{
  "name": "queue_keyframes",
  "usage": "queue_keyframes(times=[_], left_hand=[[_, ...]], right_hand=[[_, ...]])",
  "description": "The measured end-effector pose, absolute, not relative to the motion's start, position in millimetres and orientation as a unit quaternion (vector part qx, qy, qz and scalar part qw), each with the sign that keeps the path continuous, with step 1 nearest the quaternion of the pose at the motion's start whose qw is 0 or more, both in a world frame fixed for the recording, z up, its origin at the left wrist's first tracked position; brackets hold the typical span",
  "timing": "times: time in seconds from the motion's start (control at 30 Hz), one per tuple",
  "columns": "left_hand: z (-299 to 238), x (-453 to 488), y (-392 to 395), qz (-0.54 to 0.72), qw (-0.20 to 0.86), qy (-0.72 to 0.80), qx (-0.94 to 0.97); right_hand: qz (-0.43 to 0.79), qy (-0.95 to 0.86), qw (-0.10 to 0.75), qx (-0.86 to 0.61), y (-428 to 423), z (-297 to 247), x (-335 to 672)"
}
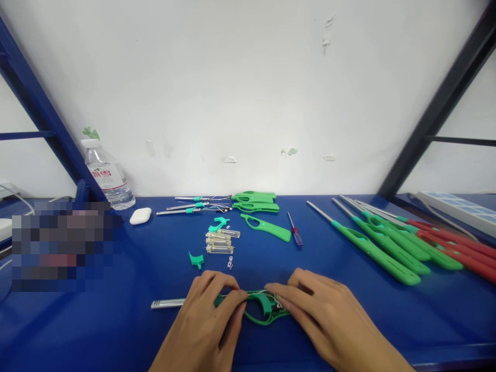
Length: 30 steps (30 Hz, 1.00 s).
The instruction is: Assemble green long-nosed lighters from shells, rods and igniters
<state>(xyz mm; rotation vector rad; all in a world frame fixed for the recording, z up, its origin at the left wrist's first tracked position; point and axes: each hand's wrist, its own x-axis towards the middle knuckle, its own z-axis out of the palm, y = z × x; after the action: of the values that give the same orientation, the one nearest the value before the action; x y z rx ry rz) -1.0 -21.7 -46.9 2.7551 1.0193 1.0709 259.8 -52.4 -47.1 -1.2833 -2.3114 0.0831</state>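
On the blue table near its front edge lies a green lighter body point(260, 310) with a metal tube point(167, 304) sticking out to the left. My left hand point(209, 320) pinches its left part, fingers closed on it. My right hand point(325, 315) presses on its right part, fingertips on thin white wires. Behind my hands lie a teal trigger piece point(196, 259), several clear small tubes point(219, 242) and one loose green shell point(267, 227).
Further back lie green handle shells point(253, 201) and metal tubes with wires point(194, 205). A small red-handled screwdriver point(295, 230), a white case point(140, 215) and a water bottle point(107, 175) are nearby. Finished green and red lighters point(391, 243) lie in a row at right.
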Motion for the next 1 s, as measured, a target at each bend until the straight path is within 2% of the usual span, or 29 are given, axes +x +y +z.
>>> queue_keyframes(times=[0.6,1.0], left_hand=[[-48.6,-0.7,-21.2,0.347,0.038,0.321,0.88],[-48.6,-3.3,-21.8,0.327,-0.017,0.298,0.896]], right_hand=[[0.074,-0.841,0.251,-0.473,-51.9,-49.6,262.3],[0.073,-0.817,0.323,-0.472,-48.5,-55.3,264.0]])
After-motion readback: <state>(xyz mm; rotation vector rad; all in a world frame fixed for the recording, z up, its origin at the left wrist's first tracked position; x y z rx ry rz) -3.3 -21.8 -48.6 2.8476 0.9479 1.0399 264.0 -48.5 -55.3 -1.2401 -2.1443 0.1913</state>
